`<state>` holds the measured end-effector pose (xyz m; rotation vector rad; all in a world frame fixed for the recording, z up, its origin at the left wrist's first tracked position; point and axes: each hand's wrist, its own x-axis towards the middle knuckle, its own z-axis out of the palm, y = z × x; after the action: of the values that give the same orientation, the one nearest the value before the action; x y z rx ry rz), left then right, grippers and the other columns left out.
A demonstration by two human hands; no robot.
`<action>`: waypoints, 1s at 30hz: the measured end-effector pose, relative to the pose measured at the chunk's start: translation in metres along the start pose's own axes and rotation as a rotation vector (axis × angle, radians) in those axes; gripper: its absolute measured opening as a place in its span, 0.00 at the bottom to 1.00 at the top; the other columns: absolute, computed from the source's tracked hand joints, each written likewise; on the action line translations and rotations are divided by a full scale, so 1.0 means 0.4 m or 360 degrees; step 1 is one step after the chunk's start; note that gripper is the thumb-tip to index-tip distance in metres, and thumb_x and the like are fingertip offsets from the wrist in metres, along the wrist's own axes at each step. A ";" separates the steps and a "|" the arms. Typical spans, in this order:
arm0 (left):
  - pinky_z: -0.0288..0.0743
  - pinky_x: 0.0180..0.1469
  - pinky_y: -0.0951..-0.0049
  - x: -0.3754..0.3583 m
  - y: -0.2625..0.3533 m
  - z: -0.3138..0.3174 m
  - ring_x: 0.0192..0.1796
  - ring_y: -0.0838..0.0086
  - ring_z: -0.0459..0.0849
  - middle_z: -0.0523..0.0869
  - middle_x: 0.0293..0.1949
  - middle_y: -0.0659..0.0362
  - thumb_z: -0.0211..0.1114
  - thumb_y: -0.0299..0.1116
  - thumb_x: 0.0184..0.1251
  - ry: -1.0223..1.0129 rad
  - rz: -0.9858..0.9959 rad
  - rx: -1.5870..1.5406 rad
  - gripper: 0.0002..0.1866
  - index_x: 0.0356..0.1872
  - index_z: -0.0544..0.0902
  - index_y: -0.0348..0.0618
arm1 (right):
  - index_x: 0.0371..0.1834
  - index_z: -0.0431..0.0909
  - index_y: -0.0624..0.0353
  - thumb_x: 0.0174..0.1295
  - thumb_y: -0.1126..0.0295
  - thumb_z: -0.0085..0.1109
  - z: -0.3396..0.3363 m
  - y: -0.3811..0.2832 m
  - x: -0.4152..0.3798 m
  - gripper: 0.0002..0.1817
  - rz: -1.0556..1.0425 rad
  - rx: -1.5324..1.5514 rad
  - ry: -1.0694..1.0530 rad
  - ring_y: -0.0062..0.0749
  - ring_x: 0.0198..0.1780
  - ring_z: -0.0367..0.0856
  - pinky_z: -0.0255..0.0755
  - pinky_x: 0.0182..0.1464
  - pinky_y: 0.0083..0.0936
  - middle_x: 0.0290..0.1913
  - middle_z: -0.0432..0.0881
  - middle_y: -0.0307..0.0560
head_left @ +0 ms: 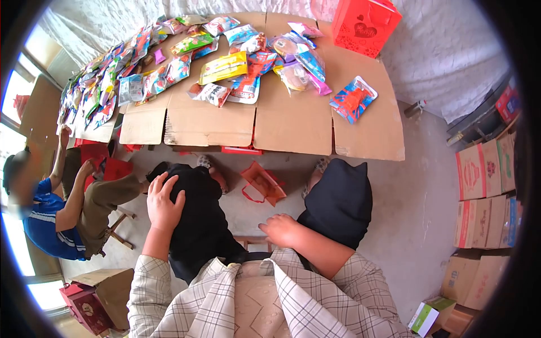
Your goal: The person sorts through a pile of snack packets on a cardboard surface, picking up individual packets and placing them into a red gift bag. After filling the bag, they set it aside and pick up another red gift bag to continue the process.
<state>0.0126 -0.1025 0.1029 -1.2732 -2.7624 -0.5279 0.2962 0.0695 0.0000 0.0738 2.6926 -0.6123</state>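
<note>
My left hand (165,201) lies on my left knee, on black trousers (194,225), with its fingers spread and nothing in it. Between my thighs is my right hand (279,230), resting near the right leg; its fingers are partly curled and what lies under them is hidden. An open red paper bag (263,183) stands on the floor beyond my hands. On the cardboard-covered table (293,127) lie many snack packets, among them a yellow one (224,67) and a blue-and-red one (353,99) apart at the right.
A red gift bag (366,25) stands at the table's back right. At the left a seated person in blue (48,225) reaches to the packet pile (101,87). Cardboard boxes (479,219) are stacked at the right; a dark red box (87,307) sits lower left.
</note>
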 end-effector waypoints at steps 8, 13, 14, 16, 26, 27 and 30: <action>0.70 0.68 0.58 0.020 -0.024 -0.004 0.64 0.55 0.77 0.82 0.60 0.53 0.69 0.39 0.58 -0.0073 0.0015 0.0003 0.20 0.53 0.85 0.47 | 0.52 0.80 0.53 0.59 0.57 0.67 -0.016 0.006 0.014 0.20 0.0077 0.0024 -0.0078 0.48 0.51 0.83 0.76 0.52 0.45 0.43 0.84 0.50; 0.72 0.66 0.60 0.050 -0.045 0.003 0.61 0.56 0.79 0.84 0.58 0.54 0.68 0.41 0.59 -0.0164 0.0030 0.0011 0.19 0.51 0.87 0.47 | 0.53 0.79 0.53 0.59 0.57 0.67 -0.009 0.015 0.017 0.20 0.0101 0.0038 -0.0077 0.48 0.52 0.83 0.77 0.52 0.45 0.44 0.84 0.50; 0.73 0.65 0.60 0.059 -0.047 0.003 0.61 0.57 0.80 0.84 0.57 0.54 0.67 0.43 0.60 -0.0241 0.0007 0.0017 0.19 0.51 0.88 0.48 | 0.53 0.79 0.53 0.60 0.57 0.67 -0.010 0.015 0.014 0.20 0.0102 0.0053 -0.0057 0.48 0.52 0.83 0.77 0.52 0.45 0.44 0.84 0.50; 0.74 0.64 0.61 0.080 -0.047 0.004 0.60 0.58 0.81 0.85 0.57 0.55 0.67 0.45 0.61 -0.0336 -0.0023 0.0091 0.20 0.51 0.88 0.49 | 0.53 0.79 0.52 0.60 0.57 0.66 -0.013 0.015 0.010 0.20 0.0111 0.0050 -0.0056 0.48 0.52 0.83 0.76 0.53 0.45 0.44 0.84 0.50; 0.77 0.59 0.59 0.147 0.003 0.017 0.58 0.61 0.83 0.84 0.55 0.57 0.65 0.63 0.58 -0.0986 -0.0118 0.0839 0.30 0.56 0.87 0.57 | 0.53 0.78 0.52 0.59 0.58 0.66 0.000 0.049 -0.022 0.20 0.0132 0.0088 0.0030 0.48 0.52 0.82 0.76 0.54 0.45 0.44 0.84 0.50; 0.77 0.59 0.59 0.144 0.007 0.031 0.58 0.61 0.83 0.84 0.55 0.57 0.65 0.63 0.58 -0.0993 -0.0120 0.0840 0.30 0.56 0.87 0.57 | 0.53 0.78 0.52 0.59 0.58 0.66 0.000 0.050 -0.023 0.20 0.0130 0.0093 0.0025 0.48 0.52 0.82 0.76 0.54 0.45 0.44 0.84 0.50; 0.70 0.64 0.47 0.144 0.016 0.102 0.65 0.58 0.77 0.83 0.59 0.59 0.66 0.69 0.55 -0.1239 -0.0053 0.1232 0.37 0.61 0.83 0.59 | 0.52 0.78 0.52 0.60 0.58 0.66 -0.012 0.051 -0.026 0.20 0.0208 0.0117 -0.0005 0.48 0.52 0.82 0.76 0.54 0.45 0.44 0.84 0.50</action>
<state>-0.0168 -0.0433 0.0773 -1.3699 -2.9525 1.1750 0.3070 0.0905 -0.0004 0.2660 2.6367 -0.6700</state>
